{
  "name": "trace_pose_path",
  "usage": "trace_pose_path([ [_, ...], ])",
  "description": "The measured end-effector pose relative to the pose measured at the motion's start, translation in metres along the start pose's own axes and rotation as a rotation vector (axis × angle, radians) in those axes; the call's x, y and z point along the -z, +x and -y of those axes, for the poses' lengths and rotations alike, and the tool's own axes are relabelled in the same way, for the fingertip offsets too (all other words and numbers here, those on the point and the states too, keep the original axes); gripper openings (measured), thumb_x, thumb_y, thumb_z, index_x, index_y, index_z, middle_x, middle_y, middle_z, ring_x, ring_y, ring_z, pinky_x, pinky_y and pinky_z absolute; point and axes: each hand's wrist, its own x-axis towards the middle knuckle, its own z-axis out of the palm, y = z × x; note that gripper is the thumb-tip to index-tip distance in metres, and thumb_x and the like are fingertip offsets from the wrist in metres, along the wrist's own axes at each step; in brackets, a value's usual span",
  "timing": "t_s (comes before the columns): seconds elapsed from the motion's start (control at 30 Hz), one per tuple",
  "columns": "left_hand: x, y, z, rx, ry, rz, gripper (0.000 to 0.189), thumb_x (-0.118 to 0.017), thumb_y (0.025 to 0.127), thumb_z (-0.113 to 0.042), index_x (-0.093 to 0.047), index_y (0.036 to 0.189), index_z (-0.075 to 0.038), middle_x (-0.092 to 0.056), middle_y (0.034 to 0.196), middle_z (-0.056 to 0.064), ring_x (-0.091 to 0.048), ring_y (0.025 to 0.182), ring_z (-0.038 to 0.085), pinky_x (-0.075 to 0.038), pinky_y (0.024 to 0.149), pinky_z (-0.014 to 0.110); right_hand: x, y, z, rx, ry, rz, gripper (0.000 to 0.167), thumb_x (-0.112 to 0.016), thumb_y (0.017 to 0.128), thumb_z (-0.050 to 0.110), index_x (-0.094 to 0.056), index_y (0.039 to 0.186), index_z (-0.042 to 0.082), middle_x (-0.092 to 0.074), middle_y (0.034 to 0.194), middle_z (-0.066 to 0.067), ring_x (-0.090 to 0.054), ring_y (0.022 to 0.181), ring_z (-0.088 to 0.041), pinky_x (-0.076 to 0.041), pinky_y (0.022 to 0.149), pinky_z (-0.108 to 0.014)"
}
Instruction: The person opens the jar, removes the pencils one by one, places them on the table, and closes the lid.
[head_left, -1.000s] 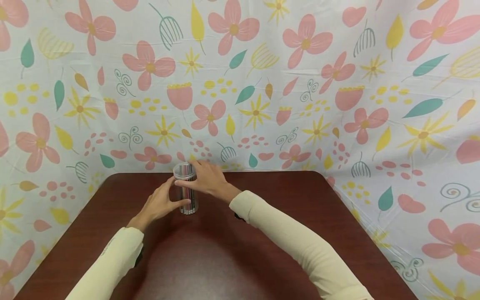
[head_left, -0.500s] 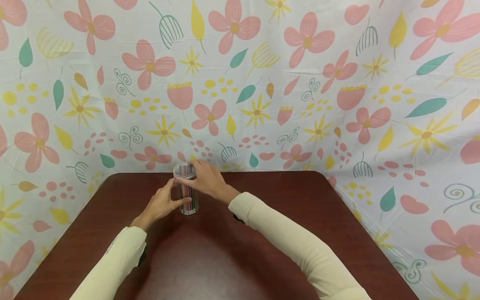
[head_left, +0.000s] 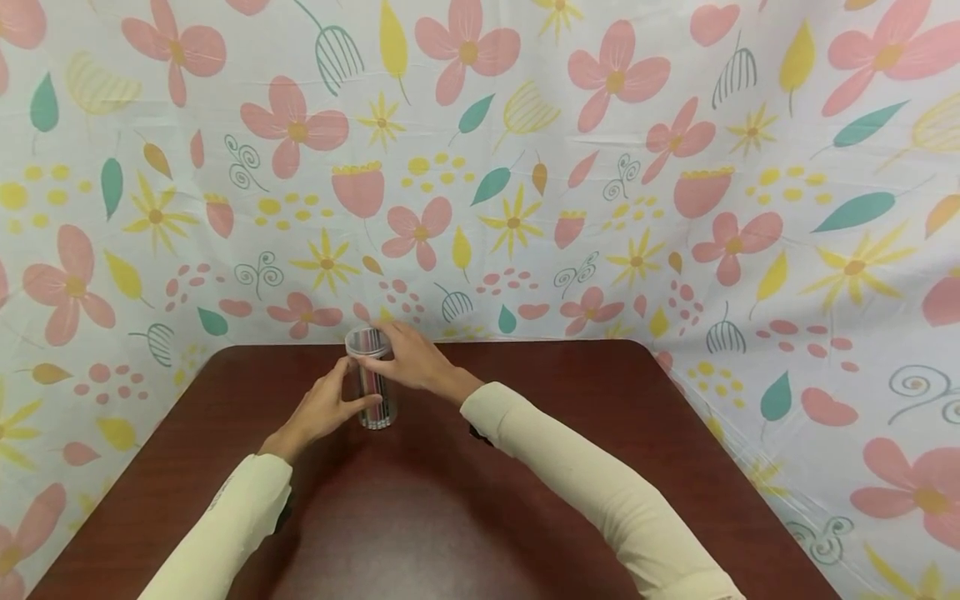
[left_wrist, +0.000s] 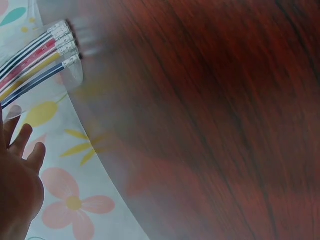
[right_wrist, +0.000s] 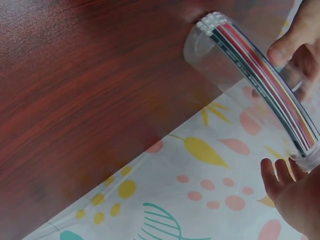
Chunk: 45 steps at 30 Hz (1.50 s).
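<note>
A clear plastic jar (head_left: 381,419) stands upright near the table's far edge, several striped pencils (right_wrist: 260,82) inside it. My left hand (head_left: 318,404) grips the jar's body, thumb on the near side. At the top, my right hand (head_left: 416,358) holds the clear lid (head_left: 361,342) at the rim, its thumb along the near side and its fingers over the far side. In the right wrist view the pencils' pale ends point down at the table. The left wrist view catches part of the left hand (left_wrist: 20,185) below the jar.
The dark reddish wooden table (head_left: 420,517) has rounded far corners. A white cloth (head_left: 487,192) printed with flowers and leaves hangs right behind it and along both sides.
Both hands stay on the jar. The right thumb has shifted slightly at the rim, and the view has tilted a little; the jar keeps its place.
</note>
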Motion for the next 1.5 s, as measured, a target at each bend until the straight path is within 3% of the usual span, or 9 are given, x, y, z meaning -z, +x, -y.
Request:
trace_pose_path([
  [0.2,0.001,0.002,-0.001,0.002,-0.006,0.009,0.091,-0.08,0.09,-0.049,-0.032,0.158,-0.013,-0.048,0.156,0.018,-0.049,0.14,0.04,-0.043,0.107,0.064,0.003,-0.001,0.004,-0.031,-0.056,-0.031,0.081,-0.065,0.097,0.06,-0.037,0.161,0.019,-0.052,0.153,-0.002,-0.054,0.135,-0.019,-0.052,0.1,-0.037],
  [0.3,0.002,0.002,-0.003,0.01,-0.002,0.022,0.095,-0.08,0.09,-0.049,-0.028,0.161,-0.012,-0.043,0.16,0.018,-0.047,0.142,0.04,-0.042,0.108,0.064,0.005,-0.002,0.008,-0.045,-0.075,-0.086,0.088,-0.066,0.092,0.067,-0.037,0.161,0.02,-0.051,0.154,-0.003,-0.057,0.132,-0.02,-0.056,0.093,-0.035],
  [0.47,0.005,0.003,-0.009,0.005,-0.007,0.04,0.102,-0.08,0.092,-0.046,-0.018,0.165,-0.011,-0.031,0.166,0.02,-0.04,0.147,0.041,-0.041,0.109,0.065,0.005,-0.002,0.014,-0.047,-0.158,-0.199,0.085,-0.069,0.088,0.071,-0.05,0.151,0.018,-0.06,0.139,-0.004,-0.066,0.108,-0.018,-0.053,0.067,-0.024],
  [0.6,0.005,0.002,-0.01,0.01,-0.008,0.046,0.103,-0.08,0.092,-0.042,-0.015,0.166,-0.01,-0.03,0.166,0.022,-0.037,0.148,0.043,-0.039,0.11,0.067,0.004,-0.002,0.017,-0.047,-0.234,-0.22,0.077,-0.068,0.088,0.072,-0.058,0.139,0.015,-0.064,0.12,-0.004,-0.063,0.087,-0.014,-0.047,0.06,-0.021],
  [0.77,0.003,0.003,-0.008,0.023,0.011,0.045,0.099,-0.079,0.092,-0.046,-0.021,0.163,-0.009,-0.035,0.163,0.023,-0.039,0.147,0.044,-0.038,0.111,0.067,0.003,-0.003,0.016,-0.047,-0.227,-0.206,0.068,-0.068,0.091,0.066,-0.062,0.134,0.014,-0.063,0.117,-0.002,-0.063,0.087,-0.012,-0.05,0.065,-0.021],
  [1.07,0.001,0.004,-0.005,-0.018,0.007,0.033,0.095,-0.081,0.09,-0.046,-0.028,0.16,-0.008,-0.043,0.157,0.022,-0.046,0.142,0.042,-0.041,0.109,0.065,-0.001,-0.006,0.011,-0.028,-0.126,-0.158,0.061,-0.068,0.097,0.054,-0.058,0.143,0.015,-0.063,0.131,0.0,-0.064,0.108,-0.013,-0.054,0.085,-0.025],
  [1.23,0.001,0.003,-0.003,-0.029,0.006,0.028,0.091,-0.081,0.09,-0.045,-0.032,0.157,-0.01,-0.047,0.153,0.021,-0.049,0.139,0.042,-0.043,0.107,0.065,-0.002,-0.007,0.012,-0.035,-0.11,-0.161,0.061,-0.069,0.097,0.053,-0.057,0.144,0.016,-0.063,0.132,0.001,-0.064,0.108,-0.013,-0.054,0.083,-0.026],
  [1.5,0.005,-0.003,-0.003,-0.018,-0.034,0.017,0.087,-0.083,0.088,-0.045,-0.036,0.157,-0.017,-0.046,0.158,0.014,-0.046,0.143,0.041,-0.043,0.106,0.065,-0.004,-0.006,0.018,-0.098,-0.167,-0.208,0.079,-0.069,0.088,0.071,-0.055,0.145,0.017,-0.063,0.133,-0.002,-0.065,0.109,-0.016,-0.056,0.077,-0.027],
])
